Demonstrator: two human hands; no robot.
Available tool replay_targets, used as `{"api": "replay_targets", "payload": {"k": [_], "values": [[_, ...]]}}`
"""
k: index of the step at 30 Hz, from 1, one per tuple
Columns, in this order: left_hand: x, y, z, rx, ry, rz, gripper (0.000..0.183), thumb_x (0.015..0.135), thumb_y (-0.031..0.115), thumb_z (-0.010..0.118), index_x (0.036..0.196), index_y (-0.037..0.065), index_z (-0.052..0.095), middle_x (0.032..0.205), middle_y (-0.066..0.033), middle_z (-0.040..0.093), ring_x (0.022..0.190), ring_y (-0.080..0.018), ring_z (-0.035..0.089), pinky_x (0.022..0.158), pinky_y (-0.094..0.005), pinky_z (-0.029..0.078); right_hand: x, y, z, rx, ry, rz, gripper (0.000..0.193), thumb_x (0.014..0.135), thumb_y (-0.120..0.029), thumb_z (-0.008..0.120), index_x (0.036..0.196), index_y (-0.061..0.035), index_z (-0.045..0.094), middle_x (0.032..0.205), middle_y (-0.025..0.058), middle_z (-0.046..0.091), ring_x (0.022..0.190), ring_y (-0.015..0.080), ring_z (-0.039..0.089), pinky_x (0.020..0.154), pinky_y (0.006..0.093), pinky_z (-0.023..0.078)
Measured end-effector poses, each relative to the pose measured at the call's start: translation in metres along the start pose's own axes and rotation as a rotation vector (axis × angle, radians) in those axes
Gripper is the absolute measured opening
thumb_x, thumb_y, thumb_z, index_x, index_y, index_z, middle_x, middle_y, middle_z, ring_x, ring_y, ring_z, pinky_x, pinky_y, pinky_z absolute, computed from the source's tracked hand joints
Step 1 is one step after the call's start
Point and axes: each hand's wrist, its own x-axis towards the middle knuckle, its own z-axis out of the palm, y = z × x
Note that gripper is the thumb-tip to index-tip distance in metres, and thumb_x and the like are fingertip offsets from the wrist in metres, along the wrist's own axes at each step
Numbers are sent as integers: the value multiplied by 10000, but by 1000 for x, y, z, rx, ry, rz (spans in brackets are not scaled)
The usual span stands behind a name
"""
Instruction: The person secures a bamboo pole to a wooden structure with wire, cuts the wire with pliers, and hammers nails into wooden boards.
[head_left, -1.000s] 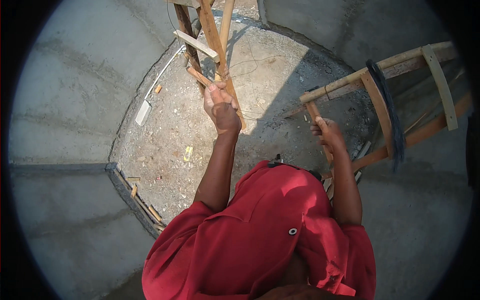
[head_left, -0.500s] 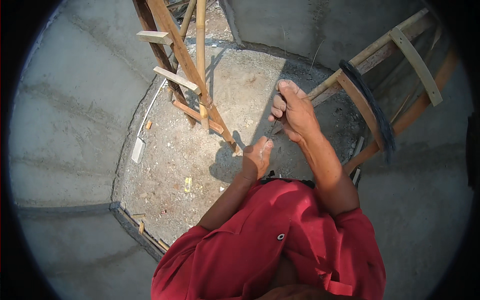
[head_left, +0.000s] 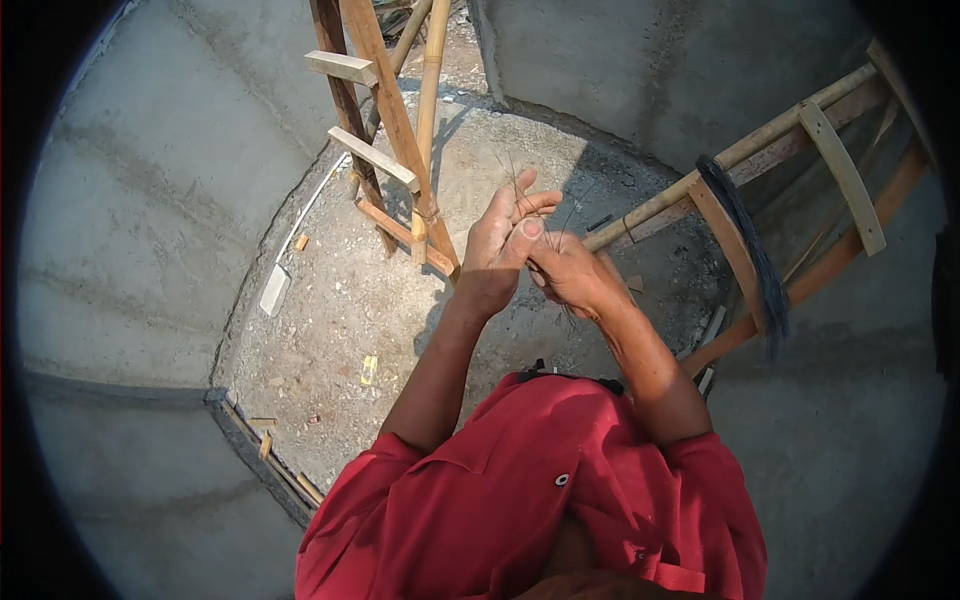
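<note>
My left hand (head_left: 500, 252) and my right hand (head_left: 574, 274) meet in front of my chest. Several thin dark wires (head_left: 513, 170) stick up past the left fingers, and more ends show around the right hand. The left thumb presses against the wires while some of that hand's fingers are stretched out. Curled fingers close my right hand on the same wires, hiding their middle part. To the right, a bundle of dark strands (head_left: 742, 235) hangs over a rung of a bamboo-and-wood ladder (head_left: 735, 250).
A second wooden ladder (head_left: 392, 120) with a bamboo pole (head_left: 430, 110) stands ahead on the left. Grey concrete walls (head_left: 130, 250) curve around me. Debris lies scattered over the rough floor (head_left: 330, 350), and wood strips (head_left: 290, 480) lie by the lower left wall edge.
My left hand has moved up and turned, its fingers opening out beside the right. My right hand has come down and left. The hands are now together; the view has shifted slightly.
</note>
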Motion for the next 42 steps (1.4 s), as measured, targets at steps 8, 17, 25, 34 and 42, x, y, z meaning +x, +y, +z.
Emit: {"api": "replay_targets", "payload": {"k": [8,17,25,34,42], "values": [[6,21,11,168,-186,-122,406,1046,197,564,1352,-66,610,1140,-135,737,1054,-172,680,917,-319,534,-7,3,-22,-402,-30,113,526,943,-507,591,822,-1,670,664,86,608,591,182,582,543,354,454],[9,8,5,115,-199,-170,287,1010,186,659,1034,-81,762,1216,-198,719,957,-178,700,830,-302,566,-28,31,-20,-261,202,-283,430,956,-315,698,1213,28,666,982,126,739,875,191,668,784,338,507],[-1,2,20,-251,109,-213,442,1072,373,559,1159,-43,681,975,-111,701,731,-148,628,637,-237,480,-41,31,-17,-423,539,-529,204,971,-210,699,1037,-30,768,844,151,744,734,220,717,684,343,537],[-8,-10,24,-649,92,-293,463,1085,438,515,1051,-8,631,846,-80,635,720,-155,639,609,-258,506,-46,29,-17,-470,538,-739,176,969,-136,672,1088,-19,730,908,150,750,763,304,733,685,365,548],[-7,9,54,-494,140,-285,446,1078,431,527,1178,4,606,1015,-104,631,763,-140,640,660,-243,501,-43,22,-34,-310,621,-842,152,1024,-149,602,1066,-25,679,818,62,678,669,144,610,628,286,501]]}}
